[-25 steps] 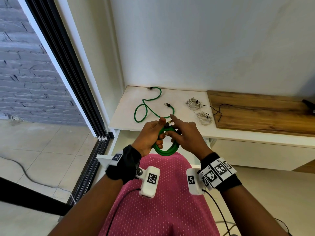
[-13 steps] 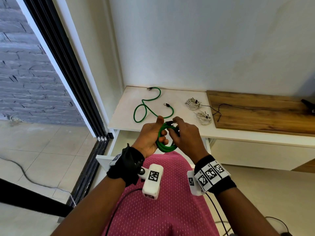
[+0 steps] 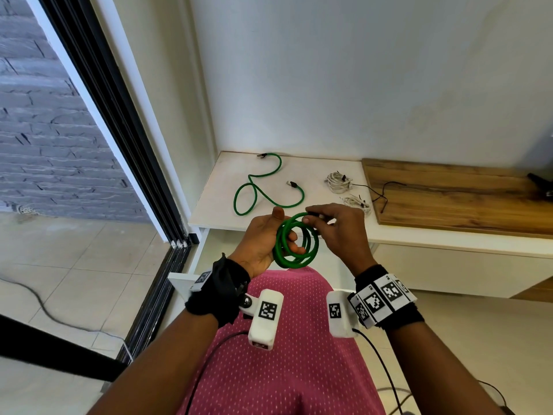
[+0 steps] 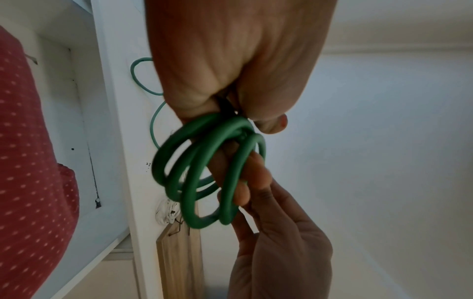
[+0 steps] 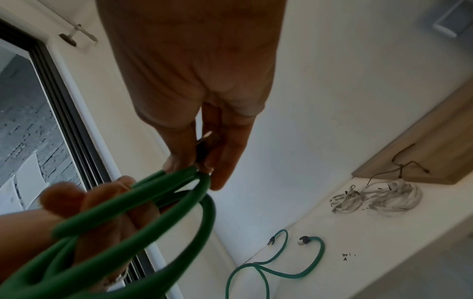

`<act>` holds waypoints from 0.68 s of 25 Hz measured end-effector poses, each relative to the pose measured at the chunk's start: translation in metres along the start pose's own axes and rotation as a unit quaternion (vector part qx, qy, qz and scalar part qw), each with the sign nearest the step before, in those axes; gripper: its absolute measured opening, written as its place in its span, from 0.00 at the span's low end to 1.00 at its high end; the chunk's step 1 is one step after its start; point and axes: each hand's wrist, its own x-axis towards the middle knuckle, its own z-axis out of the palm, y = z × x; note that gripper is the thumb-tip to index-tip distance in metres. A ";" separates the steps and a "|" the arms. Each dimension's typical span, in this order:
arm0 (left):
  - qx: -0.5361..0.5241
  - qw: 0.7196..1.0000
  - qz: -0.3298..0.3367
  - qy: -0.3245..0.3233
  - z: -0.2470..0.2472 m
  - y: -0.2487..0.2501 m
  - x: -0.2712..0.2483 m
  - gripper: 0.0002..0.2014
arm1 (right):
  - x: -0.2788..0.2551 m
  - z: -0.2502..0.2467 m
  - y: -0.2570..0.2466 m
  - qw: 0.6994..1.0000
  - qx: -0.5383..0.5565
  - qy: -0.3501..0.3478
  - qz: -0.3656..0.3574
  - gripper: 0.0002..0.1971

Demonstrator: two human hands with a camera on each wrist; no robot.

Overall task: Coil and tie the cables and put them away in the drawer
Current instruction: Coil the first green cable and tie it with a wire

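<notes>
A green cable coil (image 3: 294, 245) of several loops hangs in front of my body. My left hand (image 3: 284, 232) holds it, with fingers curled through the loops and the thumb up. My right hand (image 3: 311, 218) pinches the coil's top, where a black end piece sits. The right wrist view shows my right hand (image 5: 202, 168) pinching that black piece against the green coil (image 5: 158, 228). The left wrist view shows the green coil (image 4: 192, 182) fanned out between both hands. A second green cable (image 3: 263, 190) lies loose on the white cabinet top (image 3: 215, 205). The open drawer (image 3: 184, 281) is below my hands.
Two tied white cable bundles (image 3: 338, 182) (image 3: 356, 202) and a thin black wire (image 3: 380, 193) lie on the top beside a wooden board (image 3: 449, 199). A wall stands behind, and a sliding door frame (image 3: 119, 130) runs along the left.
My right index finger was pointing out straight; it has curled in, and the hand now pinches the coil's top. The loops have fanned apart. The left hand has stayed in place.
</notes>
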 end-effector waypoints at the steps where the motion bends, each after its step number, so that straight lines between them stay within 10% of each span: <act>1: -0.014 1.000 0.008 -0.003 -0.001 0.000 0.000 0.22 | -0.001 0.001 0.000 1.000 0.009 0.018 0.018 0.11; 11: -0.085 0.993 0.025 0.079 0.000 0.004 0.004 0.12 | -0.014 0.013 -0.001 0.997 -0.031 0.037 -0.067 0.08; 17: -0.022 0.995 0.031 0.091 0.000 0.004 0.008 0.18 | -0.002 -0.003 -0.010 0.964 0.073 -0.231 0.108 0.28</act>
